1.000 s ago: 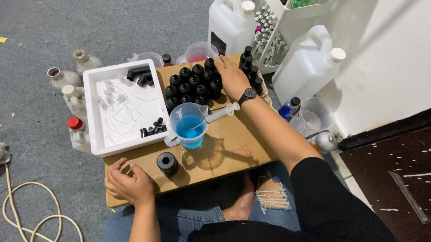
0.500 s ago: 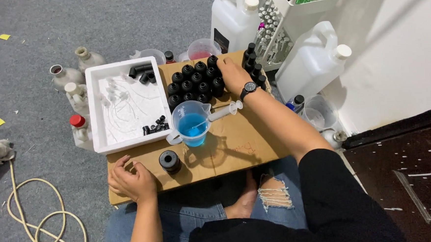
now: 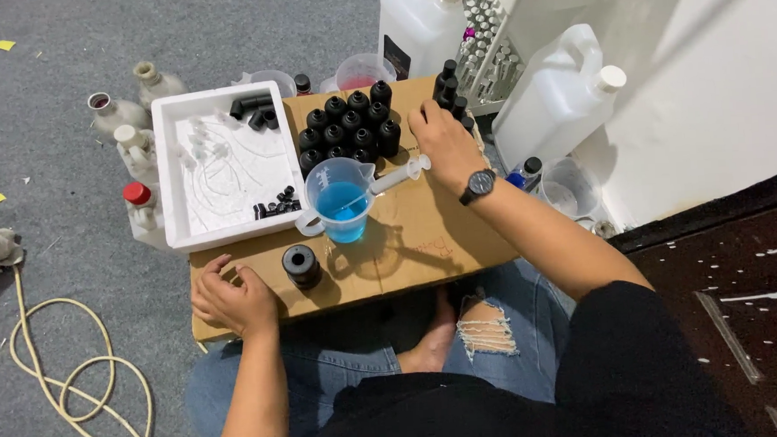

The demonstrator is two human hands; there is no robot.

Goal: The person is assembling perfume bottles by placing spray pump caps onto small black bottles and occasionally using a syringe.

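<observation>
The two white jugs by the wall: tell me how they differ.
The left jug stands behind the cardboard board and bears a dark label; the right jug stands against the wall with no label showing. The left jug is partly cropped by the frame; the right one shows whole. Both are white plastic with pale caps.

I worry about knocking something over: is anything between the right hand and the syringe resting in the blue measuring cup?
Nothing visible is. The right hand hovers beside the syringe, whose plunger end points toward it over bare cardboard. The black bottles stand just behind.
</observation>
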